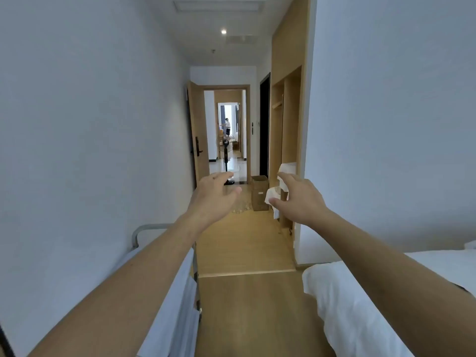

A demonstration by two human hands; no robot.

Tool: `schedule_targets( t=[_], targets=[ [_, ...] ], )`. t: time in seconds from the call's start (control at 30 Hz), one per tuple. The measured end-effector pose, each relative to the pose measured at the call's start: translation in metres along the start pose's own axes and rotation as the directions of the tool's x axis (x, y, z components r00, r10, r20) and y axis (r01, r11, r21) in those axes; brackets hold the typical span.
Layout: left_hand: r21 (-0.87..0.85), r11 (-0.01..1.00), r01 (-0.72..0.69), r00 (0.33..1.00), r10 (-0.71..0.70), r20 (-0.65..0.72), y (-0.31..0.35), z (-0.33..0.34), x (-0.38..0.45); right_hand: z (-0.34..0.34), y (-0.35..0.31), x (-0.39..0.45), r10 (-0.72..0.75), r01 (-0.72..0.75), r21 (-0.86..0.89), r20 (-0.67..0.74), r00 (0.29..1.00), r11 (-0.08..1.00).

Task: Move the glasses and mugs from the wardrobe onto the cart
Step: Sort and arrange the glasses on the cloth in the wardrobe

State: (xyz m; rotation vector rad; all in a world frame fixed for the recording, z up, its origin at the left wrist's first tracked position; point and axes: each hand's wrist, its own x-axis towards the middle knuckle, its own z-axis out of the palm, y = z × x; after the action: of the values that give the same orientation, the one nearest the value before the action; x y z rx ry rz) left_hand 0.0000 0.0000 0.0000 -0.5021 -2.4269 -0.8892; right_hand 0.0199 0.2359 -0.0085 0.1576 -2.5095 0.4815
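We hold our left hand point(213, 197) and right hand point(300, 199) apart, fingers spread and empty, facing the open light-wood wardrobe point(284, 140) far right, nearer our right hand; clear glasses point(240, 206) stand on the far floor ahead.

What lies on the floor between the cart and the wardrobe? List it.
In the head view, bare wooden floor separates the cart from the wardrobe; farther down, clear glasses stand beside a woven basket.

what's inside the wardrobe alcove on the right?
In the wardrobe, white cloths on the lower shelves. Right hand and the wall cover the rest; no glasses or mugs visible.
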Motion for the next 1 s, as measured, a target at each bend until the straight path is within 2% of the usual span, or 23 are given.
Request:
schedule_targets(
  t=[0.27, 0.67, 0.77, 1.0],
  targets=[
    [0.021, 0.999, 0.036, 0.999, -0.037, 0.014, -0.019, 0.054, 0.061, 0.033, 0.040, 0.061, -0.020, 0.020, 0.008, 0.040, 0.999, 1.000],
    [0.077, 0.993, 0.087, 0.994, -0.092, 0.059, -0.033, 0.156, 0.184, 0.086, 0.147, 0.178, -0.010, 0.003, 0.053, 0.114, 0.993, 0.999],
    [0.098, 0.991, 0.095, 0.995, -0.098, 0.030, -0.039, 0.176, 0.205, 0.097, 0.170, 0.199, -0.024, 0.018, 0.052, 0.107, 0.994, 0.998],
    [0.092, 0.987, 0.128, 0.990, -0.134, 0.052, -0.056, 0.217, 0.249, 0.128, 0.202, 0.243, -0.017, 0.008, 0.061, 0.159, 0.987, 0.998]
  ],
)
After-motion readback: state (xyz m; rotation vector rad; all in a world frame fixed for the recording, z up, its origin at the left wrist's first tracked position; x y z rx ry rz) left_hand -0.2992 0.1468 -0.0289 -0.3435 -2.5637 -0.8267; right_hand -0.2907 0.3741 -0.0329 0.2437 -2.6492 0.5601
